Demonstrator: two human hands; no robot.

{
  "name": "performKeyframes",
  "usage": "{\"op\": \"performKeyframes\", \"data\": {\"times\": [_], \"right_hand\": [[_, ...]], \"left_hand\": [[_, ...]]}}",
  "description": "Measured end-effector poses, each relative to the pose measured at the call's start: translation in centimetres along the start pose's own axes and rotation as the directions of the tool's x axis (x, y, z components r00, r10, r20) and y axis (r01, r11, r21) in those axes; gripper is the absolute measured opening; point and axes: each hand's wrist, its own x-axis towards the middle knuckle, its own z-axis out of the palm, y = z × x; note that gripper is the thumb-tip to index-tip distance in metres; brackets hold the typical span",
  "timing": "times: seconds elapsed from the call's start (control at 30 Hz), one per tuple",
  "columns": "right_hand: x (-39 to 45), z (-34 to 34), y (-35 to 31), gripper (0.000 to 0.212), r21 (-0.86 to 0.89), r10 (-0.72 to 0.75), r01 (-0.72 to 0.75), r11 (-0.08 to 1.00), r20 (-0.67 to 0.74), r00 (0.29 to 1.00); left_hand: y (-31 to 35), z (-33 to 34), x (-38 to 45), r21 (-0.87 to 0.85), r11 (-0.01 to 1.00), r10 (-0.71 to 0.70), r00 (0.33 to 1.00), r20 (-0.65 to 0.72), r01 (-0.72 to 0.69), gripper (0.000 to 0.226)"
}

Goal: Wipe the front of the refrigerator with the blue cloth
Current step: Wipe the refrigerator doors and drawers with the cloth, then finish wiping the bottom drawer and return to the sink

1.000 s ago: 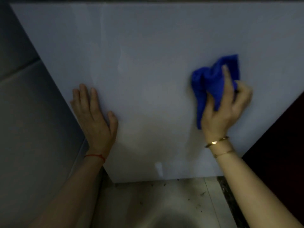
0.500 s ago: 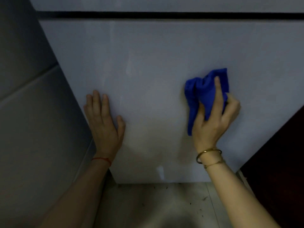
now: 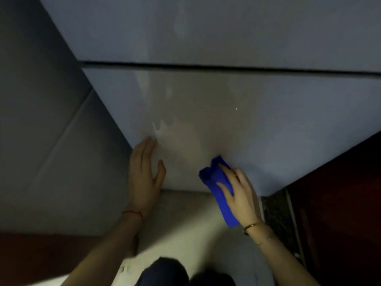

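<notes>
- Two bare hands are against the lower door of the refrigerator [image 3: 268,124], both near its bottom edge, at about six o'clock of the view.
- The left hand [image 3: 144,176] lies flat on the door at about seven o'clock from the centre of the picture, its fingers straight and close together, its thumb splayed out toward three o'clock. It holds nothing.
- A thin red string [image 3: 133,213] circles the left wrist.
- The right hand [image 3: 239,193] presses the blue cloth [image 3: 216,182] to the door at about five o'clock, just above the door's bottom edge. Its fingers are spread over the cloth and its thumb lies across the cloth's lower part.
- The cloth is bunched at its upper end, which touches the door, and its long tail hangs toward six o'clock, past the bottom edge and in front of the floor [image 3: 185,223].
- A gold bracelet [image 3: 250,226] sits on the right wrist.
- The two hands are near each other but apart, with bare door between them.
- A dark horizontal gap [image 3: 226,67] at twelve o'clock divides the lower door from the panel above it.
- A pale smeared patch [image 3: 177,131] shows on the door above the left hand's fingertips.
- A grey wall [image 3: 41,131] stands at nine o'clock, and a dark reddish-brown surface [image 3: 340,193] at four o'clock.
</notes>
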Motion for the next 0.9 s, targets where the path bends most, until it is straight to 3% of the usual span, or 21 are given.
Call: {"op": "performKeyframes", "data": {"times": [0.07,0.1,0.17,0.23,0.37,0.43,0.5,0.67,0.73,0.9], "right_hand": [[-1.4,-5.2,-1.0,0.037,0.128,0.151,-0.168,0.977,0.132,0.980],[-2.2,-8.0,-1.6,0.034,0.153,0.205,-0.234,0.960,0.184,0.961],[-3.6,-13.7,-3.3,0.031,0.176,0.315,-0.371,0.912,0.282,0.906],[-5.4,-19.5,-5.2,0.029,0.208,0.434,-0.534,0.819,0.382,0.816],[-9.4,-31.1,-9.7,0.040,0.185,0.632,-0.799,0.573,0.521,0.574],[-11.3,-36.4,-12.0,0.050,0.136,0.706,-0.889,0.436,0.560,0.432],[-13.0,-40.7,-13.9,0.052,0.094,0.769,-0.935,0.341,0.544,0.335],[-15.8,-48.1,-17.9,0.047,-0.032,0.816,-0.950,0.310,0.522,0.249],[-17.0,-49.4,-18.8,0.047,-0.025,0.838,-0.959,0.282,0.493,0.234],[-21.1,-49.7,-21.4,0.051,0.005,0.905,-0.994,0.114,0.412,0.105]], "left_hand": [[2.4,-4.0,-1.1,-0.046,0.990,-0.119,0.967,0.227,0.133,0.041],[3.9,-6.3,-1.4,-0.051,0.973,-0.194,0.914,0.356,0.226,0.037],[7.0,-11.7,-1.1,0.037,0.924,-0.324,0.725,0.608,0.382,0.030],[10.6,-17.0,-0.2,0.151,0.885,-0.393,0.534,0.749,0.441,0.027],[18.7,-26.1,2.4,0.195,0.822,-0.460,0.421,0.782,0.535,0.021],[22.4,-29.9,3.7,0.248,0.817,-0.469,0.350,0.811,0.520,0.022],[25.2,-32.6,4.8,0.303,0.823,-0.478,0.297,0.827,0.480,0.023],[29.5,-35.1,8.0,0.365,0.816,-0.496,0.219,0.840,0.449,0.025],[30.0,-34.9,9.3,0.376,0.829,-0.486,0.201,0.851,0.414,0.037],[29.1,-33.6,11.3,0.391,0.886,-0.430,0.126,0.894,0.250,0.042]]}}
